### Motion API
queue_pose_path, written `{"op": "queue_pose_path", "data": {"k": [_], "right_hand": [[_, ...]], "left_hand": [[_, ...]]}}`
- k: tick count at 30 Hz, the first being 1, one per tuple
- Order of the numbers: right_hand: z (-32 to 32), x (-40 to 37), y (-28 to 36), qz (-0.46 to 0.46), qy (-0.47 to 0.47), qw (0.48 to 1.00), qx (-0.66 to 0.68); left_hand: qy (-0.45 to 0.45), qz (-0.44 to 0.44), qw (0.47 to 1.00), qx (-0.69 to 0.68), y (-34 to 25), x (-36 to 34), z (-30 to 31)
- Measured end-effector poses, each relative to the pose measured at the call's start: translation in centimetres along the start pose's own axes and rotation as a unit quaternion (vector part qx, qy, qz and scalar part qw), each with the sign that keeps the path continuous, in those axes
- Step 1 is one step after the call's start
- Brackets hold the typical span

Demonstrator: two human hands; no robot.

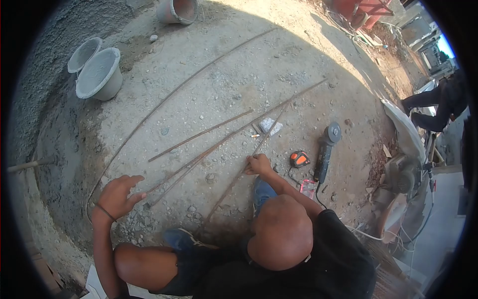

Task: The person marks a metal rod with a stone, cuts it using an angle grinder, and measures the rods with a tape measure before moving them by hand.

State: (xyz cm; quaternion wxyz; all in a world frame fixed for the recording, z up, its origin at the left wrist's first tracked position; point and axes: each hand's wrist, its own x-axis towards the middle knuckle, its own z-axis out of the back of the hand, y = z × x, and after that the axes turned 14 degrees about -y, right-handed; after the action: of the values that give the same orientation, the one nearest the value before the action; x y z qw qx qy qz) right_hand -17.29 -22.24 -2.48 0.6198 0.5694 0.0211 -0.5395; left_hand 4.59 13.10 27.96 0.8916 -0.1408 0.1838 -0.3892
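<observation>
My right hand (258,164) pinches a thin rusty steel rod (232,188) that slants across the ground near my blue shoe. To the left, my left hand (119,195) hovers with fingers apart, its thumb close to the near ends of a longer steel rod (234,132) and another lying along it. A shorter rod (199,136) rests beyond them. Under the far part of the held rod sits a pale stone (270,126), with a cigarette (255,135) beside it. Right of my right hand lie an orange and black tape measure (299,159) and an angle grinder (327,153).
A long curved rod (169,94) arcs along the left. Two buckets (102,77) stand at the upper left, another bucket (178,11) at the top. A red-marked packet (308,188) lies by the grinder's cord. At right are another person's legs (430,104) and a pale sack (406,127).
</observation>
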Motion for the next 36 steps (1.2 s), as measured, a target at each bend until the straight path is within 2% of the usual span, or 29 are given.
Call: {"op": "queue_pose_path", "data": {"k": [1,3,8,10,11,13,19,21,22,24,25,29,31,34,36], "right_hand": [[0.0,-0.4,0.6,0.002,0.000,1.000,0.000],[0.2,-1.5,2.2,0.015,0.001,0.991,0.134],[-0.6,-2.4,9.1,0.079,0.033,0.966,0.244],[-1.7,-2.4,11.6,0.098,0.045,0.957,0.269],[-2.3,-2.3,12.7,0.117,0.037,0.950,0.287],[-3.9,-2.0,14.5,0.134,0.042,0.942,0.304],[-7.8,-1.0,17.1,0.131,0.059,0.921,0.363],[-8.4,-0.9,17.5,0.060,0.073,0.945,0.313],[-8.5,-1.1,17.2,0.059,0.076,0.945,0.313],[-8.2,-1.7,16.2,0.063,0.110,0.978,0.167],[-7.9,-2.4,15.6,0.063,0.107,0.978,0.168],[-5.2,-7.4,11.8,0.093,0.287,0.953,0.014],[-3.2,-8.5,8.6,0.103,0.350,0.930,-0.047],[0.2,-9.8,3.7,0.113,0.362,0.921,-0.092],[2.4,-10.8,1.2,0.335,0.307,0.862,-0.223]], "left_hand": [[-0.009,-0.002,1.000,-0.002,0.1,0.0,-0.1],[-0.017,-0.009,1.000,-0.002,0.2,0.1,-0.1],[-0.058,0.011,0.998,0.024,-0.5,-0.3,1.0],[-0.180,-0.023,0.981,0.067,-0.7,-0.6,1.4],[-0.183,-0.011,0.980,0.072,-0.9,-0.8,1.7],[-0.260,-0.014,0.961,0.090,-1.5,-1.1,2.3],[-0.320,-0.038,0.941,0.107,-1.1,-2.0,2.4],[-0.316,-0.033,0.942,0.110,-1.2,-2.1,2.4],[-0.310,-0.034,0.944,0.108,-1.3,-2.2,2.4],[-0.308,-0.035,0.945,0.108,-1.3,-2.3,2.4],[-0.307,-0.038,0.945,0.105,-1.3,-2.2,2.4],[-0.297,-0.051,0.948,0.105,-1.2,-2.1,2.2],[-0.253,-0.004,0.964,0.085,-1.7,-2.1,2.3],[-0.210,0.000,0.976,0.053,-1.8,-1.8,2.0],[-0.197,-0.014,0.980,0.037,-1.8,-1.5,1.8]]}}
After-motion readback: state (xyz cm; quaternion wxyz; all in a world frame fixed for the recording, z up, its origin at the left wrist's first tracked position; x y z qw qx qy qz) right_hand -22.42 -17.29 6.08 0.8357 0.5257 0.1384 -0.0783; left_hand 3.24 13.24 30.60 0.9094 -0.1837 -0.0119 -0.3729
